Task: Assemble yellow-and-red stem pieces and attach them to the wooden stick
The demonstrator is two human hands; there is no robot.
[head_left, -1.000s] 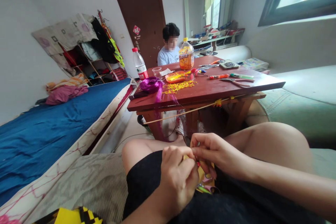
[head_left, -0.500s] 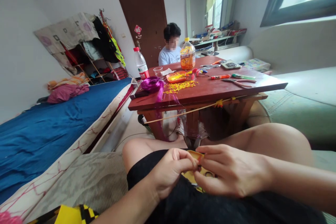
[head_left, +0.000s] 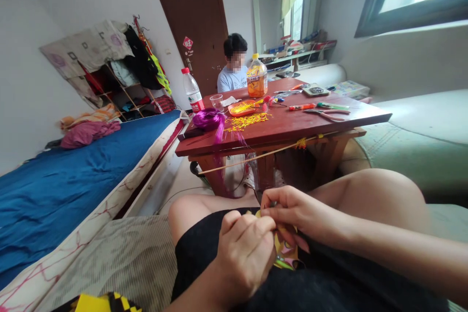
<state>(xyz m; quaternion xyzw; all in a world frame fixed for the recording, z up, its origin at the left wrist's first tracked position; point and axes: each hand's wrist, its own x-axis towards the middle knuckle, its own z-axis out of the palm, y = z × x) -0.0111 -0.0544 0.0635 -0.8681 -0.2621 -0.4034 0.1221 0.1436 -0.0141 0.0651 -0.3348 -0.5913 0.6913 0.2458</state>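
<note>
My left hand (head_left: 245, 256) is curled closed over my lap, its back toward the camera. Just beyond it, the fingers of my right hand (head_left: 292, 214) pinch together close to the left fingertips. The fingers cover whatever lies between the two hands, so it cannot be made out. Under and behind them, a yellow item with pink and green patches (head_left: 287, 256) shows on my black shorts (head_left: 204, 258). Its full shape is hidden.
Beyond my knees stands a red-brown table (head_left: 278, 129) with a purple thread bundle (head_left: 208, 119), yellow pieces (head_left: 248, 121), an orange tray (head_left: 234, 113), pliers (head_left: 329, 115) and bottles. Another person (head_left: 232, 75) sits behind it. A blue-covered bed (head_left: 91, 165) is at left.
My left hand has turned over, its back now toward the camera, and curled in. My right hand has shifted up and left. The view has shifted slightly.
</note>
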